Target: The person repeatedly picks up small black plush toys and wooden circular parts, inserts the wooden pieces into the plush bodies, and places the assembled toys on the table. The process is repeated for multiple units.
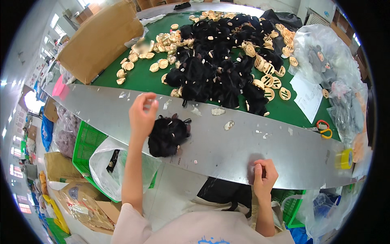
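Note:
A small black plush toy (167, 136) lies on the steel strip (239, 142) along the near edge of the table. My left hand (143, 116) hovers just beside its upper left, fingers bent, thumb apart, nothing between them. Lower right, my right hand (266, 175) is loosely curled over the near edge of the steel, with nothing showing in it. Beyond the strip, a big heap of black plush toys (221, 61) covers the green tabletop (154, 87). Beige oval slotted pieces (268, 80) lie scattered around the heap, and shiny pale pieces (168, 40) sit on its left.
A cardboard box (101, 40) stands back left. At right are a white paper sheet (305, 95), scissors (323, 130), yellow tape (346, 158) and a clear bag (325, 49) of grey plush. Below the edge sits a green crate (87, 142) with a white bag (105, 162).

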Motion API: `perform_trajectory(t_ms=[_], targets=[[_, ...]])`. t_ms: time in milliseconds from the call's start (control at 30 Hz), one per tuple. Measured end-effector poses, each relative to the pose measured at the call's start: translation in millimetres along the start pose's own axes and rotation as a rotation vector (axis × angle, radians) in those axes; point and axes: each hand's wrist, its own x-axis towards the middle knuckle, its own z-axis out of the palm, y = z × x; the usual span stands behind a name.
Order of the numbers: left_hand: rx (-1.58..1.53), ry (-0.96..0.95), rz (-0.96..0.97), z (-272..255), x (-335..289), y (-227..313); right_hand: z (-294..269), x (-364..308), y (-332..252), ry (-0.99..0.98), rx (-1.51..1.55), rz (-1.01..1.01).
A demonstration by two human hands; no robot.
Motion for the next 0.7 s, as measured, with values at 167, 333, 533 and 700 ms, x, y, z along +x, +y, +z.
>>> perform_trajectory(t_ms=[167,333,533,700], targets=[[0.135,-0.012,-0.007,21.4,105.9,-81.6,-2.1,2.9,0.8,-0.023,-0.056,-0.046],[0.362,-0.002,0.045,56.7,174.2,-143.0,-2.6,8.2,0.6,-0.031,-0.088,-0.052],[0.359,-0.059,-0.14,80.1,206.4,-178.1,-0.4,9.9,1.3,-0.067,-0.13,-0.046],[0.305,0.023,-0.153,76.5,194.4,-168.5,0.5,10.5,3.8,-0.072,-0.146,-0.073]])
